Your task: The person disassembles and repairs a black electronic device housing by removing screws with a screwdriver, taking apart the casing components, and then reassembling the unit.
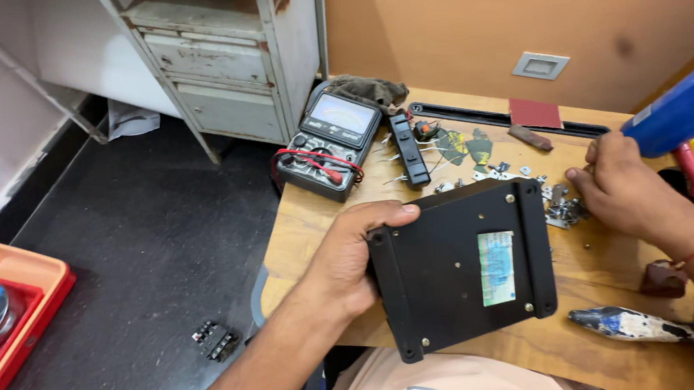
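While the left hand [344, 262] gripped a black panel [462, 264] by its edge over the bench [315, 214], the right hand [627, 191] rested farther off, fingers [585, 187] curled among loose screws [562, 211]; a multimeter [330, 142] lay beyond.

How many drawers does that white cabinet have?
2. The upper drawer sits just under the open shelf of the white cabinet, and the lower drawer is right beneath it. The picture cuts off the cabinet's top, so more may be hidden.
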